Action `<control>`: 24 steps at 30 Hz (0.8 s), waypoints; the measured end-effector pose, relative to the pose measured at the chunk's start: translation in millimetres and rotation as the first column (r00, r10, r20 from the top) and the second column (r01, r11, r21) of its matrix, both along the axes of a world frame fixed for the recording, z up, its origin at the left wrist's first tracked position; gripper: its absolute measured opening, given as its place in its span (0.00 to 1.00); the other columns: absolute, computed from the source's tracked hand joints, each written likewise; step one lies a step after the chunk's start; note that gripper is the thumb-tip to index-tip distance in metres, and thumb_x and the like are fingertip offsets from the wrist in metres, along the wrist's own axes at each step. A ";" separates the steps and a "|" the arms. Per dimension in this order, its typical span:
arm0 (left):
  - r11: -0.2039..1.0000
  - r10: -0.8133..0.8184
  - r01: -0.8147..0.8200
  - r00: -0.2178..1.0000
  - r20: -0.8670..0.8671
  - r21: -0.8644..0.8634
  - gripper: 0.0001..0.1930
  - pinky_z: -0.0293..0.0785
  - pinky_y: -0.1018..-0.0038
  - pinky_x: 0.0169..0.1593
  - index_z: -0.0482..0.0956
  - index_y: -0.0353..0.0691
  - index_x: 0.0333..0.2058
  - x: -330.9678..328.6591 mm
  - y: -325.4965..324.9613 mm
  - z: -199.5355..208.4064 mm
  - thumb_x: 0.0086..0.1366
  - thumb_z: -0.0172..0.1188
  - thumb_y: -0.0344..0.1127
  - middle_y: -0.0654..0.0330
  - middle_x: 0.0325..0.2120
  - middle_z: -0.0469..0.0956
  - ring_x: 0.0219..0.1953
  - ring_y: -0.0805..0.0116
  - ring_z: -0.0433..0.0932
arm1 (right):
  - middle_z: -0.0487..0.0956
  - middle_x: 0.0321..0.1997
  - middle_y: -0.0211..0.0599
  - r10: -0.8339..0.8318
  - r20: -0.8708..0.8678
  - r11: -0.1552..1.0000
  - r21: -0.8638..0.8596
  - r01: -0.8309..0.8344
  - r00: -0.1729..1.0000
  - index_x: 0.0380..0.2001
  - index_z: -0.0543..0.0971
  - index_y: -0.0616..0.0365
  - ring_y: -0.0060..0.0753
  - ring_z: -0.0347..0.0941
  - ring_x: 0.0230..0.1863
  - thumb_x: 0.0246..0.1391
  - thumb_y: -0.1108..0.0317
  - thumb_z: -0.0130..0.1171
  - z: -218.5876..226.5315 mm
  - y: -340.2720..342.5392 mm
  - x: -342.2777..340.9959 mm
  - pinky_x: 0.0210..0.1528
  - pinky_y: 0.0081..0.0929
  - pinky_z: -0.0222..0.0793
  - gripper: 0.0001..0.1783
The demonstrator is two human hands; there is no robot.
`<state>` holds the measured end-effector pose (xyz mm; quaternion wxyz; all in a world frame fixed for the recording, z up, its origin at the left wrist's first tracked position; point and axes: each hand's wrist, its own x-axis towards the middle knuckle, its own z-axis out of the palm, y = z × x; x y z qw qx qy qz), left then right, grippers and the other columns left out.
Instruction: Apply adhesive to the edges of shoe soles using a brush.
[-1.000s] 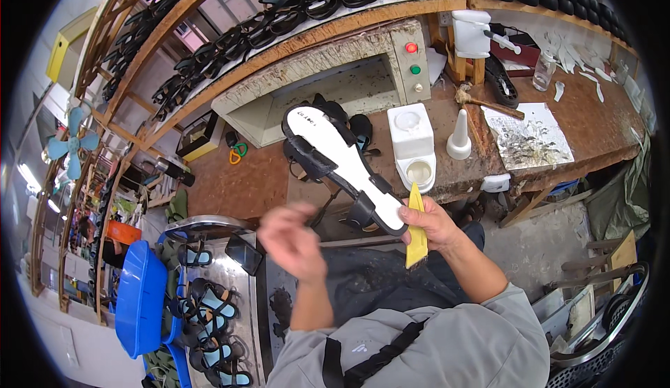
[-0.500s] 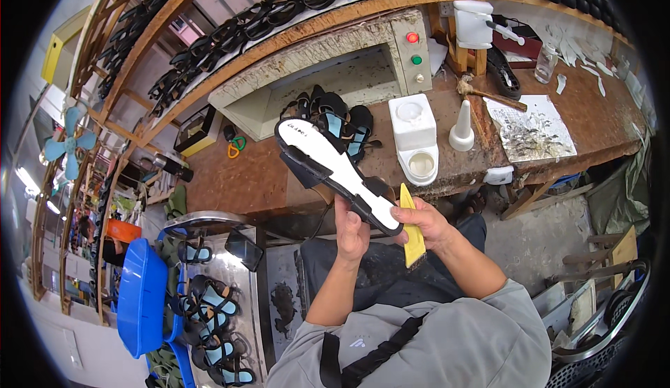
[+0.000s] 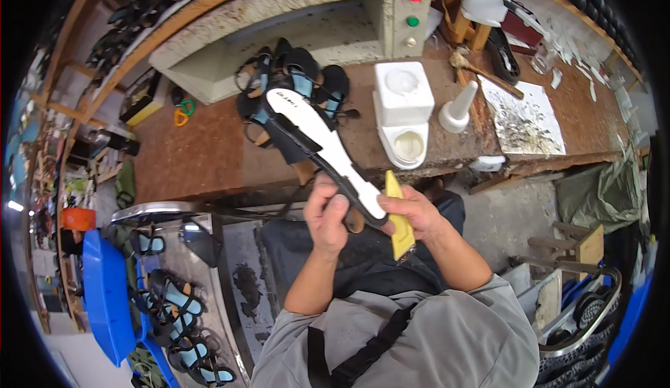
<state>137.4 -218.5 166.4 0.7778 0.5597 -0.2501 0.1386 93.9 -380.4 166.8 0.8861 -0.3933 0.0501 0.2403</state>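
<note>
A black-strapped sandal (image 3: 328, 152), its long white face turned up, slants over the bench's front edge. My left hand (image 3: 326, 215) grips it from the left side near its lower end, thumb and fingers bent around the edge. In my right hand (image 3: 417, 215) is a flat yellow brush (image 3: 400, 227), with a dark fringe at its lower end. The right hand's thumb and fingertips also lie against the sandal's lower tip, so the brush stands just beside it. Behind the sandal's upper end, several black sandals (image 3: 301, 67) with light blue insoles lie on the bench.
On the brown bench (image 3: 199, 151) stand a white two-part pot (image 3: 405, 102) and a white cone-topped bottle (image 3: 457, 109). A hammer (image 3: 488, 77) and stained paper (image 3: 523, 119) lie right. Behind is a box-shaped machine (image 3: 279, 11). More sandals (image 3: 174, 304) lie on a metal-edged surface lower left.
The view has shifted, bringing the bench higher in the picture. The sandal tilts a little more steeply, and my left fingers have curled in. Both hands keep hold of what they had.
</note>
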 end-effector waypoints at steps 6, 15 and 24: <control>0.997 -0.039 0.022 0.968 -0.248 -0.072 0.11 0.55 0.84 0.18 0.67 0.33 0.21 -2.0 17.4 -17.1 0.58 0.53 0.34 0.59 0.25 0.67 0.15 0.79 0.63 | 0.79 0.25 0.35 -0.415 0.251 0.853 -0.229 0.470 0.875 0.37 0.77 0.63 0.17 0.73 0.21 0.56 0.62 0.54 -9.7 -66.5 15.6 0.15 0.11 0.60 0.14; 0.996 -0.080 0.089 0.924 -0.373 0.006 0.11 0.57 0.81 0.30 0.70 0.30 0.21 -0.5 -1.6 -31.8 0.55 0.56 0.33 0.61 0.24 0.68 0.26 0.76 0.63 | 0.78 0.27 0.34 -0.141 0.586 0.318 -0.736 0.598 0.798 0.32 0.79 0.64 0.22 0.71 0.27 0.50 0.73 0.59 -21.3 -76.0 45.6 0.29 0.21 0.66 0.07; 0.992 -0.108 0.128 0.876 -0.469 0.010 0.09 0.59 0.80 0.31 0.72 0.28 0.23 -1.5 6.5 -19.9 0.53 0.56 0.30 0.57 0.25 0.70 0.27 0.73 0.65 | 0.76 0.22 0.26 -0.349 0.434 0.501 -0.663 0.557 0.831 0.28 0.79 0.65 0.14 0.68 0.21 0.51 0.73 0.59 -10.5 -72.4 43.8 0.23 0.13 0.63 0.05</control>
